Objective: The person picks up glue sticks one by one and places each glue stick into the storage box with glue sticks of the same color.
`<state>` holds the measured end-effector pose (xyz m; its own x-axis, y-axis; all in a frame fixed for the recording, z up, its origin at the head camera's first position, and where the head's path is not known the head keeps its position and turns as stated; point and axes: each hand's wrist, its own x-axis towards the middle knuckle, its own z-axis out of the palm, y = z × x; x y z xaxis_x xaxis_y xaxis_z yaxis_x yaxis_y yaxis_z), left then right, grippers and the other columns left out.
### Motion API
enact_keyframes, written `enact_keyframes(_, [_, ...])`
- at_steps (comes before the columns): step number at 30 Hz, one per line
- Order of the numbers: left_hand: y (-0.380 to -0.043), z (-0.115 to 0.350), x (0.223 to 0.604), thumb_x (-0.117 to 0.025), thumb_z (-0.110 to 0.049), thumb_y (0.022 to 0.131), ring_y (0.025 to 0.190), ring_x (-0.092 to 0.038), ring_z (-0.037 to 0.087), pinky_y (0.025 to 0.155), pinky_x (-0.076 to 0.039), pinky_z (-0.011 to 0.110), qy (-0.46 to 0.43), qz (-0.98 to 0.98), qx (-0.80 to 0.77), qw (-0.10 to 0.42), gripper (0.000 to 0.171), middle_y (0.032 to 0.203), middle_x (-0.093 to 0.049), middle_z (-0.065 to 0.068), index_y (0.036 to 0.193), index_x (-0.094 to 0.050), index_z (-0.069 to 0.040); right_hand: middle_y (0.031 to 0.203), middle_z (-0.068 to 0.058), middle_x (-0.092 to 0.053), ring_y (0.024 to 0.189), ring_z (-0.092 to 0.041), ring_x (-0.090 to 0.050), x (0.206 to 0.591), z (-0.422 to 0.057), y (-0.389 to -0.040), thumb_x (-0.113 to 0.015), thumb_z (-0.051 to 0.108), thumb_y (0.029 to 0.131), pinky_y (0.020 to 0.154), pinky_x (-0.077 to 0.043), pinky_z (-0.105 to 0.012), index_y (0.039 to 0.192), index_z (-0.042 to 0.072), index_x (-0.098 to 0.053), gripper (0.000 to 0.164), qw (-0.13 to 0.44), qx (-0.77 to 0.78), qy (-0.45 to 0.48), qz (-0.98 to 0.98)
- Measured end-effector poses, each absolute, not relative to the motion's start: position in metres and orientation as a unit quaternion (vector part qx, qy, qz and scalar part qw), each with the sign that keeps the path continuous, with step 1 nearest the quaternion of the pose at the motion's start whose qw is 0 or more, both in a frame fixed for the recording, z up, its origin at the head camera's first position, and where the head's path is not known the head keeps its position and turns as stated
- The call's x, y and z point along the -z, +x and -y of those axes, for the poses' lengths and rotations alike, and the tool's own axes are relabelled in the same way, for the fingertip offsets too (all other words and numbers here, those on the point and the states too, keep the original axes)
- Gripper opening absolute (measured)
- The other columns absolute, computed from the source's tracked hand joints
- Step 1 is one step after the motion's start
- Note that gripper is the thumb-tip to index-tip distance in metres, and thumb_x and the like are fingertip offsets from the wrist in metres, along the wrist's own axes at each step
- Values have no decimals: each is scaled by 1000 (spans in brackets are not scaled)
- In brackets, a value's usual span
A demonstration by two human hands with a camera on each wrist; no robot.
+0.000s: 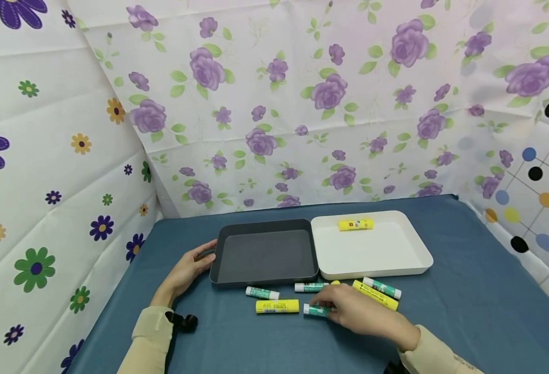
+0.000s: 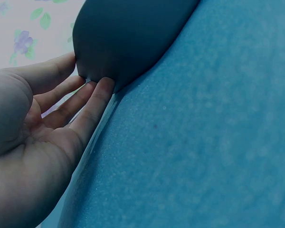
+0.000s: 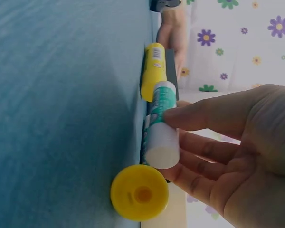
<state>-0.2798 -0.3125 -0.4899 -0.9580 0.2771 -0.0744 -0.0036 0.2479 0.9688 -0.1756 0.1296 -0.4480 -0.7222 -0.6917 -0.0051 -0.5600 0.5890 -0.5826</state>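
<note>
My right hand (image 1: 360, 310) pinches a green-and-white glue stick (image 1: 315, 310) between thumb and fingers, low over the cloth. In the right wrist view that glue stick (image 3: 162, 142) points its white end towards the camera. Just left of it lies a yellow glue stick (image 1: 277, 306); another yellow glue stick (image 1: 374, 295) lies slantwise behind the right hand. Fingertips and thumb of my left hand (image 1: 186, 271) touch the left wall of the dark grey tray (image 1: 267, 254). The left wrist view shows these fingers, fairly straight, at the tray's corner (image 2: 109, 52).
Right beside the grey tray stands a white tray (image 1: 386, 254) holding a yellow glue stick (image 1: 356, 224). More green-and-white glue sticks (image 1: 262, 293) lie in front of the trays, one at the right (image 1: 383, 287). Blue cloth (image 1: 237, 343) covers the table; flowered sheets (image 1: 274, 104) hang behind.
</note>
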Motion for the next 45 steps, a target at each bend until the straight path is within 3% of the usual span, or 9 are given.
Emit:
enact_keyframes(12, [-280,312,491,-56,-23,102,138,-40,30,111,-40,40,85,-780,-609,119,57,154,-34,10,155,-34,-17,103,14,-62,87,-4,-56,443,-137,-180,-66,3,92,74,-53,-24,121,24,-69,36,125,363,-346,-856])
enact_keyframes(27, [-282,313,493,-56,-25,102,139,-38,32,112,-38,43,96,-775,-612,121,58,155,-32,12,154,-34,-18,111,12,-65,92,-11,-58,440,-143,-187,-68,16,94,80,-53,-31,121,27,-69,29,128,431,-324,-832])
enact_keyframes(40, [-280,312,489,-56,-23,102,137,-41,27,112,-38,42,82,-778,-611,121,57,154,-34,7,155,-34,-19,107,11,-65,88,-10,-59,439,-142,-189,-69,10,92,77,-54,-29,122,22,-70,32,115,422,-330,-837])
enact_keyframes(45, [-280,312,490,-55,-24,102,138,-39,31,112,-38,42,94,-779,-609,120,59,155,-32,10,155,-32,-16,103,10,-65,85,-11,-57,435,-144,-192,-69,8,91,74,-53,-28,121,22,-70,32,96,415,-342,-838])
